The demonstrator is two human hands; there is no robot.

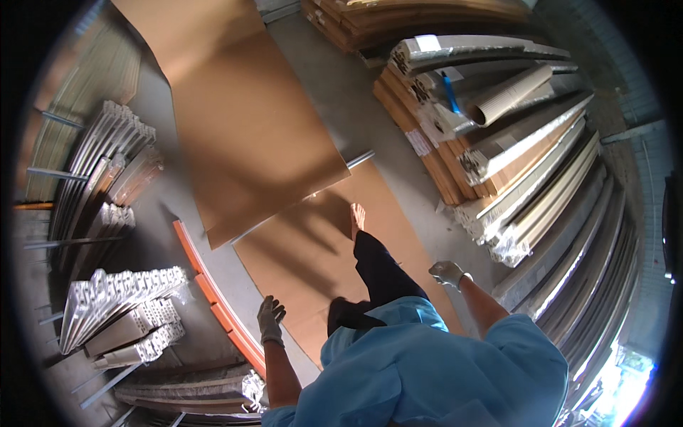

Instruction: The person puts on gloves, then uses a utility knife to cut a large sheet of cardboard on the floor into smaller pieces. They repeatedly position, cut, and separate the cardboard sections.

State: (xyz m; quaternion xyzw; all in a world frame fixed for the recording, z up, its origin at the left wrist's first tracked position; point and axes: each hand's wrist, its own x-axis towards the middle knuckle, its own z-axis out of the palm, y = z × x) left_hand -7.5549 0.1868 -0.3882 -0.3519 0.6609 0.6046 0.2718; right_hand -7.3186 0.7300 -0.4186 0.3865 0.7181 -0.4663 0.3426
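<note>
Both my hands wear light grey work gloves and hang out at my sides with nothing in them. My left hand [270, 319] has its fingers a little bent and apart, to the right of an orange-edged rail. My right hand [449, 273] is loosely curved, fingers not pressed together, over the floor beside the right-hand stacks. Ahead of me lies a large brown cardboard sheet [249, 107]. Its near edge overlaps a second cardboard sheet [398, 235], on which my bare foot [357, 216] is set. A thin metal bar [361, 159] sticks out at the overlap.
At right, long wrapped profiles [498, 156] are stacked with a cardboard tube [512, 95] and a blue tool [449, 92] on top. Racked metal profiles [121, 306] stand at left, with the orange-edged rail [213, 299] along the floor. Concrete floor [299, 50] shows between.
</note>
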